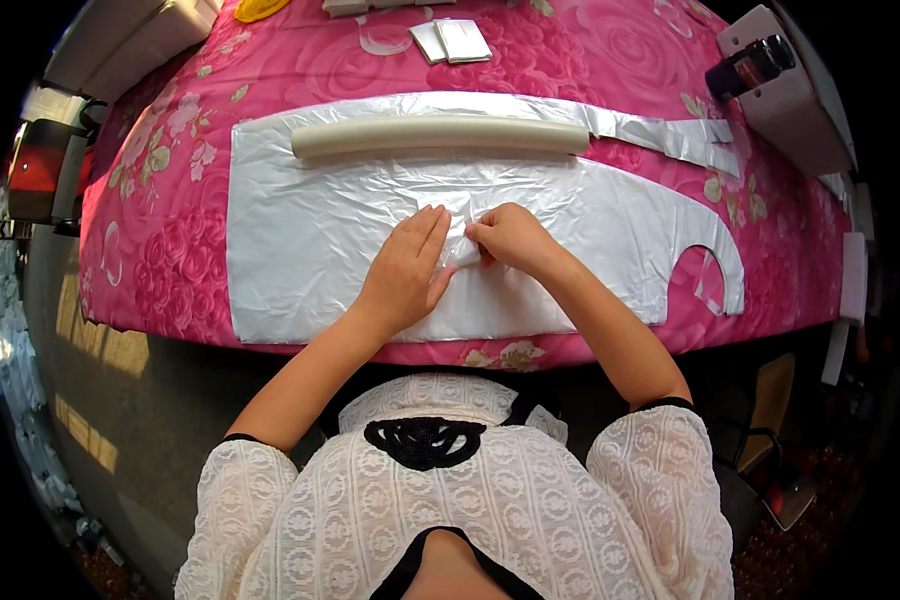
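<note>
Spread over the table is a shiny white plastic apron, with a curved cutout and a neck loop at its right end; it may be a stack of several. On its middle lies a small folded piece of the same white plastic. My left hand rests flat along the left side of this folded piece, fingers stretched out and thumb apart. From the right, my right hand pinches its edge between thumb and curled fingers. A long cream tube lies across the apron's far part, beyond both hands.
A pink flowered cloth covers the table. Small folded white packets lie at the far side. At the right stand a dark bottle and a white box. Pale boxes are at the far left, a chair at lower right.
</note>
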A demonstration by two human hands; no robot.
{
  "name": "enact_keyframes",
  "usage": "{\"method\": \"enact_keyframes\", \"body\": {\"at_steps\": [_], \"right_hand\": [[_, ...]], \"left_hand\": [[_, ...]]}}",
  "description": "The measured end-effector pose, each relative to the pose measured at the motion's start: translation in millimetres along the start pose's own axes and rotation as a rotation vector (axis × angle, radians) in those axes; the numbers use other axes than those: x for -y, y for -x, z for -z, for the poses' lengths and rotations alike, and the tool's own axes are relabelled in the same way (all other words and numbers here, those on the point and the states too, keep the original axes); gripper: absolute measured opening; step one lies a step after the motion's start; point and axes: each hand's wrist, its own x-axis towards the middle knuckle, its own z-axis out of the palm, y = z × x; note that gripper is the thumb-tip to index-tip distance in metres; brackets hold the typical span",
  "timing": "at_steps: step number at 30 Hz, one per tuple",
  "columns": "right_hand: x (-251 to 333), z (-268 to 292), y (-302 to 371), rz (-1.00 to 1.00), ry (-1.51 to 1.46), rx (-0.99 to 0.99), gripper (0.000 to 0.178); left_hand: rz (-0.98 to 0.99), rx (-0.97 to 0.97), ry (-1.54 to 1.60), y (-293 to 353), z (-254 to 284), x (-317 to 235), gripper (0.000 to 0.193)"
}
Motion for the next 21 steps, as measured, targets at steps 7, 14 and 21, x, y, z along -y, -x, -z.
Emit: {"method": "enact_keyframes", "body": {"at_steps": [7, 14, 21], "right_hand": [[-11, -5, -7, 0.012, -0.035, -0.03, 0.029], [-9, -20, 24, 0.181, 0.312, -0.304, 0.02], [-2, -17, 34, 0.472, 0.675, -0.455, 0.037]], "left_hand": [[0.132, 0.171, -0.147, -15, -30, -7, 0.1], [0.114, 0.165, -0.128, -12, -38, -2, 0.112], [0.143, -0.121, 0.074, 8, -1, -10, 0.091]]}}
